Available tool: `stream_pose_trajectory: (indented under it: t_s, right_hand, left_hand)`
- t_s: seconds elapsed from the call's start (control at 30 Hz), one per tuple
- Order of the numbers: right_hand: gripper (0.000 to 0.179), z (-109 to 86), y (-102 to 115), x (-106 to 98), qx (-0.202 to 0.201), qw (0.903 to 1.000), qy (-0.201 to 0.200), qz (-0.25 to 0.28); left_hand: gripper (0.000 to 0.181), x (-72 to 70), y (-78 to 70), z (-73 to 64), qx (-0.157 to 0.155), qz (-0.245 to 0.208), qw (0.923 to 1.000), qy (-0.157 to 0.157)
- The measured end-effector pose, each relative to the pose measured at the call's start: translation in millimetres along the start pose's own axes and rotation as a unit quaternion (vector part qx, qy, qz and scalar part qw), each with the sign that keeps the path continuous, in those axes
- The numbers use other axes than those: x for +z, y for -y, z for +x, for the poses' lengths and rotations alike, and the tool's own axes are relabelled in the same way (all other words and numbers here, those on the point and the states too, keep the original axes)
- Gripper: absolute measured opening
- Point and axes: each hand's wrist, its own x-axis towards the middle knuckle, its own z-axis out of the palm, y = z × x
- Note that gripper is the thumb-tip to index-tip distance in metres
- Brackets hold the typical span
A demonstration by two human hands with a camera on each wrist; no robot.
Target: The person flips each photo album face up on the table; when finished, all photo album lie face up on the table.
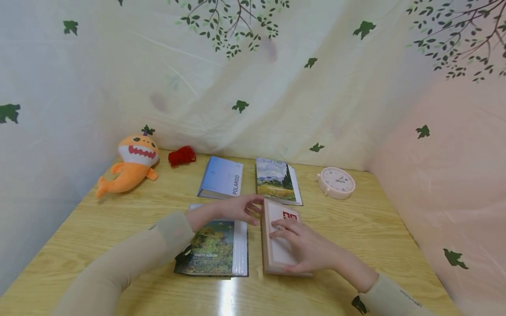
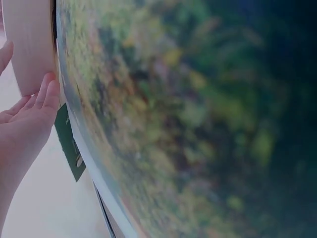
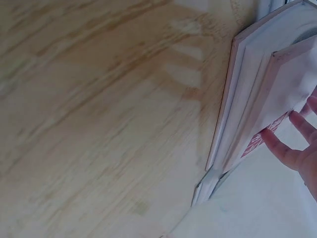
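Note:
A thick white book with red print and a pale pink spine lies in the middle of the table. My left hand reaches over to its far left corner, fingertips right at the spine. The left wrist view shows extended fingers against the book's pale end. Spread over the book's cover is my right hand, its thumb near the front edge. Bent fingertips touch the cover by the red print in the right wrist view. Beneath my left forearm lies a painted photo album, blurred and close in the left wrist view.
Behind are a blue Polaroid album and a landscape-covered album. A round pink clock lies at right. An orange shark plush and red yarn sit at back left. Patterned cloth hangs behind the table.

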Motion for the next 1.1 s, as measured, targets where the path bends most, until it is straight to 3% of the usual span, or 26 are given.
stream_pose_trajectory:
  t_s: [0.3,0.57,0.83,0.97,1.1]
  right_hand:
    - [0.075,-2.2,-3,5,-0.002,0.9996,0.009,-0.027]
    - [0.069,2.2,-2,7,-0.015,0.9991,0.010,-0.038]
    - [0.070,6.3,-1,12,-0.006,0.9987,0.038,-0.033]
    - [0.070,8.3,0,15,-0.009,0.9984,0.045,-0.031]
    - [0.071,11.6,2,15,-0.011,0.9981,0.056,-0.023]
  left_hand:
    - [0.081,1.5,-1.1,1.5,0.018,0.018,0.9995,0.021]
    - [0.072,-2.3,-0.2,-1.1,-0.016,0.105,0.9939,0.029]
    - [0.073,-7.3,-2.6,-6.3,-0.030,0.157,0.9860,0.046]
    - [0.069,-6.5,-1.6,-8.2,-0.033,0.215,0.9751,0.041]
    - [0.063,-4.9,-1.5,-9.6,-0.040,0.281,0.9579,0.039]
